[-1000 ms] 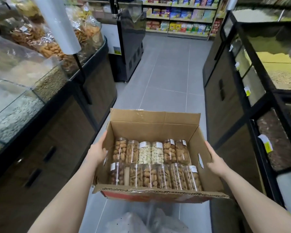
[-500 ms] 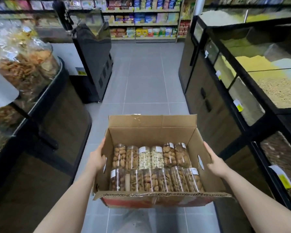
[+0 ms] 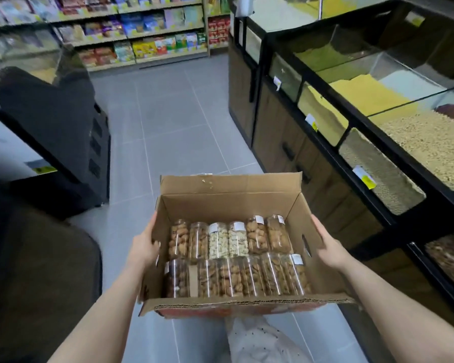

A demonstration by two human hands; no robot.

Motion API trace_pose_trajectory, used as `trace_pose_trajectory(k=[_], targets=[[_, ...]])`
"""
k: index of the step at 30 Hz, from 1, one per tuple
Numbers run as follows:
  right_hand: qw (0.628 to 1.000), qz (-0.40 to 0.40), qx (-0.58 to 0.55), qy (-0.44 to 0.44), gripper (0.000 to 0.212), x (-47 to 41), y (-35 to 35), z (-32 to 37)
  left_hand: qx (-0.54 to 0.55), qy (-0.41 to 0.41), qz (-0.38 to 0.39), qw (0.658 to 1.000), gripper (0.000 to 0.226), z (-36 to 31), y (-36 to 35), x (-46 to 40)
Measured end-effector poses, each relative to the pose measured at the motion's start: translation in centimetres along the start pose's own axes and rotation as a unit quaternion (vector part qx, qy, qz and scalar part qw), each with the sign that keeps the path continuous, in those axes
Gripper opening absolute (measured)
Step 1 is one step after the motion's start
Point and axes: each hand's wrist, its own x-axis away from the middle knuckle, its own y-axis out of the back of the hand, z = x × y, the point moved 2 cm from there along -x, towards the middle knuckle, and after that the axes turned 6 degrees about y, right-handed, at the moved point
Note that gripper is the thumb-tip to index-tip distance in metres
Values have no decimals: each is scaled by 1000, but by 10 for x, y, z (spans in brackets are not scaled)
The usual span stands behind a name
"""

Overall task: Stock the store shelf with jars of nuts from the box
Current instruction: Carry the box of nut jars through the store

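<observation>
1. The store aisle: a grey tiled floor (image 3: 168, 132) runs ahead between a dark counter (image 3: 53, 132) on the left and glass-fronted bulk bins (image 3: 378, 158) of grain on the right. Across the far end stands a stocked shelf (image 3: 142, 43) of coloured packets.

2. The cardboard box (image 3: 220, 203) is carried at waist height, straight in front of the person, with its flaps open. Its long axis runs left to right, square across the aisle, and its far flap points toward the far shelving.

3. The jars of nuts (image 3: 231, 255) lie on their sides in two rows that fill the near part of the box floor. Each jar's long axis runs away from the person, with the labelled ends farther off in the back row. None has been taken out, so stocking has not begun.

4. The left hand (image 3: 144, 247) is pressed to the box's left wall, thumb hooked over the rim. The right hand (image 3: 328, 247) lies against the right wall beside the handle slot. Both hold the box from the sides. How far the fingers curl beneath it is hidden.

5. The jars lie between the hands, about equally near to each. Neither hand is free to lift a jar until the box is set down or propped. Which shelf is meant for them I cannot tell, though the far one seems probable.
</observation>
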Motion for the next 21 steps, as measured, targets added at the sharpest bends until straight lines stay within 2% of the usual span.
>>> trace_pose_trajectory(k=[8,12,16,21], targets=[[994,-52,-68,-66,92,-104,23,6,-12,-48,47,998,81,-83,-8,-154],[988,-71,-85,-105,93,-147,39,14,-60,-76,79,992,83,-129,-9,-228],[979,-108,-111,-135,91,-175,44,23,-61,-118,102,986,82,-174,-16,-284],[961,-157,-140,-179,97,-192,32,29,-119,-183,148,965,81,-218,-28,-369]])
